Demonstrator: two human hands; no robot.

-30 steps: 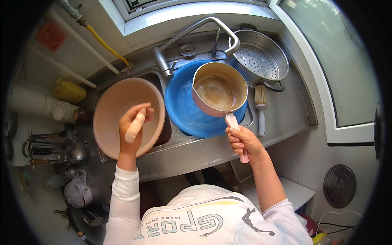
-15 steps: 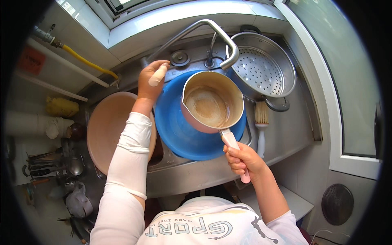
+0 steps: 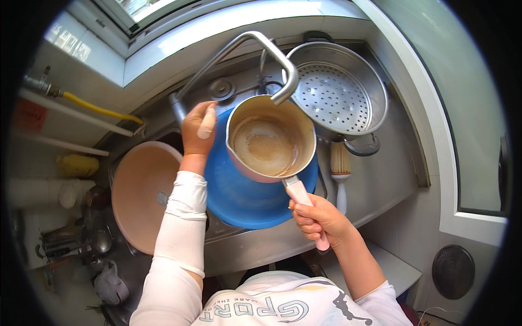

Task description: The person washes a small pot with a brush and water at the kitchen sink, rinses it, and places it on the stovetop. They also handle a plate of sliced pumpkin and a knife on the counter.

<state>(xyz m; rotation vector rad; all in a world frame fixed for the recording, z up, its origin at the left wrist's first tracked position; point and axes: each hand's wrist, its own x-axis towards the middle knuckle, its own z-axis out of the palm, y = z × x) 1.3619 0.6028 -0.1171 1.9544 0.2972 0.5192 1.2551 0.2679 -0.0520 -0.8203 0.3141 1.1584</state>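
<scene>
My right hand (image 3: 321,220) is wrapped round the pink handle of a saucepan (image 3: 272,144), tilted so its brown-stained inside shows. The pan is over a blue basin (image 3: 244,204), under the end of a metal faucet (image 3: 285,65). No stream of water shows from the spout. My left hand (image 3: 198,130) is by the faucet's base, left of the pan, with its fingers curled in. A pale cover appears to sit on one of its digits. What that hand grips, if anything, is hidden.
A peach basin (image 3: 136,201) stands left, partly behind my left arm. At the right are a steamer pot (image 3: 375,98) with a perforated bottom and a white-handled brush (image 3: 341,168). Utensils (image 3: 62,242) lie far left; a window frame (image 3: 446,136) borders the right.
The whole view has shifted slightly. My left hand has moved a little away from the faucet's base, toward the pan. The right hand keeps its grip on the saucepan under the spout.
</scene>
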